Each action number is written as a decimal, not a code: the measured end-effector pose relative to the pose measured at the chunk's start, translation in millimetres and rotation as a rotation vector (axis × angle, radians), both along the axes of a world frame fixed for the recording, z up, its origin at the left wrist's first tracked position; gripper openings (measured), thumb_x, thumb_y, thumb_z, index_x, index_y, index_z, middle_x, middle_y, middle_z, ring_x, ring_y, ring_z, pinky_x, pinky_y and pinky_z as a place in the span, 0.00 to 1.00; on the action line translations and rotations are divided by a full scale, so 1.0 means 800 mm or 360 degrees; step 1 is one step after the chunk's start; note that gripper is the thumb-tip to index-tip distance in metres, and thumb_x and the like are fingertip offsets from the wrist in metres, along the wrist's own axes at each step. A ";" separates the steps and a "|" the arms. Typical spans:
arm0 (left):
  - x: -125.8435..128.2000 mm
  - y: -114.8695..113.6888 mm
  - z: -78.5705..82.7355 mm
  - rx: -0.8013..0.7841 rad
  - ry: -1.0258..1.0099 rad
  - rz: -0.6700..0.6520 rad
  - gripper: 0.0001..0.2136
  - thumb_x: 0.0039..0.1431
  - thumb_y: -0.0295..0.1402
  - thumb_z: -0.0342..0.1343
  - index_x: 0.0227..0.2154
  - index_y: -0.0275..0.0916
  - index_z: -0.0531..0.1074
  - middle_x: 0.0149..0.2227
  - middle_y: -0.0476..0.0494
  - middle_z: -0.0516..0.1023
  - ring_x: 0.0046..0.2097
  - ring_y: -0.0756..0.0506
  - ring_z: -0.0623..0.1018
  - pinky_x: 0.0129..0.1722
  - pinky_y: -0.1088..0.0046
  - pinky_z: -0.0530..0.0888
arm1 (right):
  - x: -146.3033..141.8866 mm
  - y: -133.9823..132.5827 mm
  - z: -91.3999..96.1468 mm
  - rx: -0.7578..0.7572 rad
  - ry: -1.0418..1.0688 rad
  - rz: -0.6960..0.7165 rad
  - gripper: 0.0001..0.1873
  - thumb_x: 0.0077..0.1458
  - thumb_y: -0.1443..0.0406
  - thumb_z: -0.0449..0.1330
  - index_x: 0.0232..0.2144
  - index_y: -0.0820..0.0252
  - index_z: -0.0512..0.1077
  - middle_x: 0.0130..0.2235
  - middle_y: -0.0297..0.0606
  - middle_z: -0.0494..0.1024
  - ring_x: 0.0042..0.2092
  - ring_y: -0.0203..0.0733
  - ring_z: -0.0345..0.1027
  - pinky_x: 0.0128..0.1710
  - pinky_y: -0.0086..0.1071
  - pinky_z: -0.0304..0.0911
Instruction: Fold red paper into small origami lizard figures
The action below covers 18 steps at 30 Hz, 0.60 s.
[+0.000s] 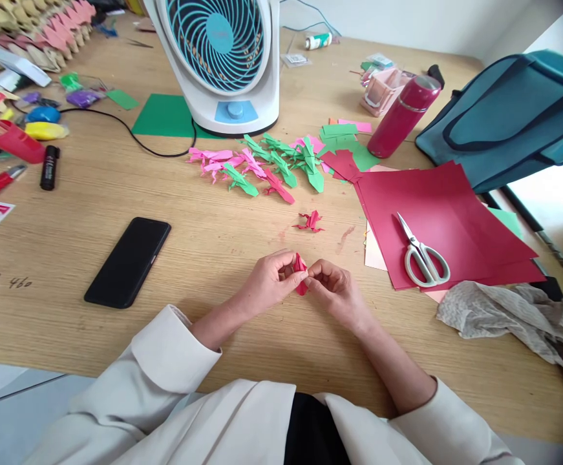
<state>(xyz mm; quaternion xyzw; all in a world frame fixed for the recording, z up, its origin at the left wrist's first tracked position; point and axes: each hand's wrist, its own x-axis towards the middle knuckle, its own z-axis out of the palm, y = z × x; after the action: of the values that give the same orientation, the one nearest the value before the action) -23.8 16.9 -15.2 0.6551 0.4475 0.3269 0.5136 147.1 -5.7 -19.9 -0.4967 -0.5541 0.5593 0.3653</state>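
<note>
A small folded red paper figure [300, 265] is held up just above the table, between my two hands. My left hand [277, 278] pinches it from the left, thumb in front. From the other side, the thumb and forefinger of my right hand [333, 289] close on its right edge. Just beyond my hands a finished-looking red origami figure with thin legs [310, 221] rests on the wood. Farther back lies a cluster of similar folded figures, among them a pink one [213, 158], a green one [313, 169] and a red one [278, 186].
Scissors [423, 258] lie on red paper sheets [475, 226] at right, beside a crumpled cloth [499, 313]. A red bottle [402, 119] and teal bag [499, 123] stand behind. A fan [233, 103] is at the back, a phone [128, 261] and marker [50, 168] at left.
</note>
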 end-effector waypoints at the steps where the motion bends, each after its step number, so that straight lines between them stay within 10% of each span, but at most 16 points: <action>1: 0.001 -0.001 0.001 0.0036 0.0035 0.0011 0.05 0.59 0.32 0.54 0.29 0.36 0.69 0.29 0.49 0.71 0.31 0.51 0.71 0.31 0.78 0.67 | 0.000 0.000 0.000 0.0010 -0.0011 -0.0006 0.12 0.57 0.56 0.61 0.28 0.58 0.69 0.27 0.35 0.72 0.29 0.37 0.63 0.30 0.32 0.58; 18: 0.004 -0.001 -0.004 -0.0279 -0.0242 0.0095 0.09 0.57 0.37 0.58 0.30 0.35 0.69 0.28 0.50 0.72 0.31 0.51 0.73 0.33 0.76 0.71 | 0.007 0.007 0.009 -0.0161 0.0065 0.0115 0.18 0.56 0.51 0.61 0.28 0.60 0.70 0.26 0.33 0.70 0.28 0.35 0.59 0.29 0.30 0.55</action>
<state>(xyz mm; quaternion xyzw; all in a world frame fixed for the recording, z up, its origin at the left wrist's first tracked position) -20.8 15.8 -18.1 0.5673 0.4534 0.3504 0.5914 152.6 -0.3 -12.8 -0.4827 -0.5352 0.6093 0.3305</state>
